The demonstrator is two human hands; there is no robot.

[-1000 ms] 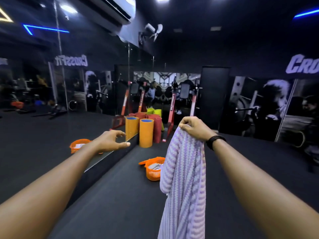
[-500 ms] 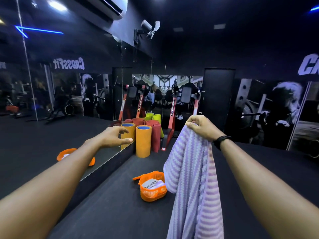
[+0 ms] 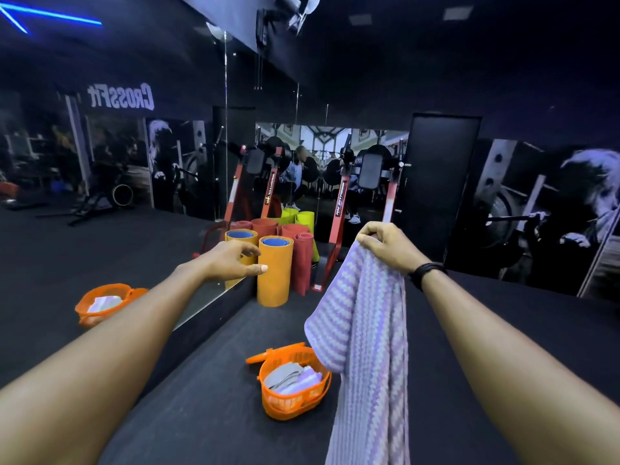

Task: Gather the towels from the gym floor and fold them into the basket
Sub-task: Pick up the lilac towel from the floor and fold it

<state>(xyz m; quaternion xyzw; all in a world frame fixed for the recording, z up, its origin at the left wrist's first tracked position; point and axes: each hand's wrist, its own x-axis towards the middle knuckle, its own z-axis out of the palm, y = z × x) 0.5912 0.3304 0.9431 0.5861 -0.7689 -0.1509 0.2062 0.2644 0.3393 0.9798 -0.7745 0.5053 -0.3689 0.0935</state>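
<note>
Nearest, the towel hangs with its long axis vertical, and its lower end leaves the picture at the bottom. The basket stands on the floor below and left of the right fingers, just beside the hanging cloth, and folded towels already lie in it. A loose corner of the towel droops over the basket's right rim.

Higher up, the right hand pinches the top edge of the towel, fingers curled around the cloth. The left hand is empty, with fingers relaxed and spread a little, thumb pointing right. The towel lies to the right of the left fingers, apart from them, at about the same height.

I judge that the next move is for the left hand to cross to the right and take the top edge beside the right fingers, so the cloth can be spread and folded.

Beyond the fingers stand rolled mats, then the mirror on the left.
</note>
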